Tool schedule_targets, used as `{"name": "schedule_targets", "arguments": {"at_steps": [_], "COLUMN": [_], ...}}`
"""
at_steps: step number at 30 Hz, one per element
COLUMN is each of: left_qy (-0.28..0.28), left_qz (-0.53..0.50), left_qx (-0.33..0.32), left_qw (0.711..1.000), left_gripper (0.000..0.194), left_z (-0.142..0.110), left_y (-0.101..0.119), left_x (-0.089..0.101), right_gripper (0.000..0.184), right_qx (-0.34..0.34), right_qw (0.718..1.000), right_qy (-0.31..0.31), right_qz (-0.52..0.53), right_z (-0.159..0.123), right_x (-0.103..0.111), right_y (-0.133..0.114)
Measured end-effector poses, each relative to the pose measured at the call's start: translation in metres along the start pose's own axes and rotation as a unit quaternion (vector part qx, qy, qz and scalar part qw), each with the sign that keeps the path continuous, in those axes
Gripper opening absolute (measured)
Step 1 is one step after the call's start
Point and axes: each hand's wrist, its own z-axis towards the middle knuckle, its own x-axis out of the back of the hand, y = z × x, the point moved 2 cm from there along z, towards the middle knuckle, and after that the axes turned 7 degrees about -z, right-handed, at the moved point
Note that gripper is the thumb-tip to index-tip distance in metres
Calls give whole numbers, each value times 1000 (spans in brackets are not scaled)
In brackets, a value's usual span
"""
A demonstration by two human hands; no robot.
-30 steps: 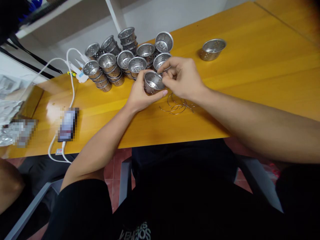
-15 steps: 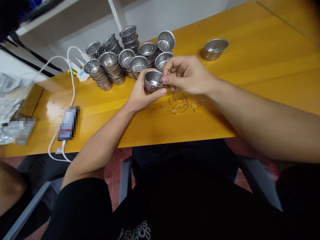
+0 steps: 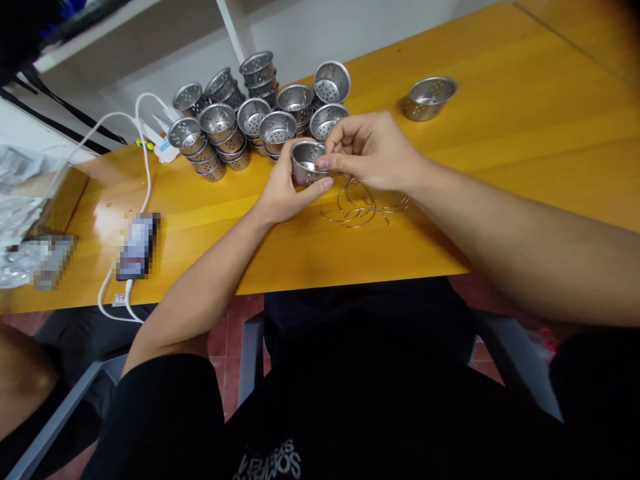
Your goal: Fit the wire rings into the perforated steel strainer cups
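Observation:
My left hand [image 3: 287,190] is wrapped round a perforated metal strainer cup [image 3: 303,172], its thumb along the near side and the open top facing up. At the cup's right rim my right hand [image 3: 367,152] is closed in a pinch. What its fingertips hold, if anything, is hidden or too thin to make out. Just below the right hand lie several thin curved wires [image 3: 361,212] on the table. Behind the left hand stand several stacks of similar perforated cups [image 3: 219,122].
Farther right on the wooden table [image 3: 510,133] stands a single perforated cup [image 3: 429,99]. To the left, a phone [image 3: 136,247] lies with a white cable [image 3: 146,175] plugged in. Plastic bags [image 3: 17,200] sit at the far left. Another person's arm [image 3: 23,380] shows at lower left.
The right thumb and fingertips have shifted slightly left, over the cup's rim. The left hand keeps its hold on the cup, which has barely moved.

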Motion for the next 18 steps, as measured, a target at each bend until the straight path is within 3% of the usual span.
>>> {"name": "schedule_targets", "arguments": {"at_steps": [10, 14, 18], "left_qy": [7, 21, 24], "left_qz": [3, 7, 6], "left_qx": [-1, -11, 3], "left_qw": [1000, 1000, 1000], "left_gripper": [104, 108, 111], "left_z": [0, 0, 1], "left_y": [-3, -10, -12], "left_x": [2, 4, 7], "right_gripper": [70, 47, 20], "right_qx": [-5, 72, 110], "right_qw": [1000, 994, 981], "right_qy": [20, 64, 62], "right_qz": [-15, -56, -146], "right_z": [-4, -6, -8], "right_x": [1, 8, 15], "right_y": [-7, -8, -9]}}
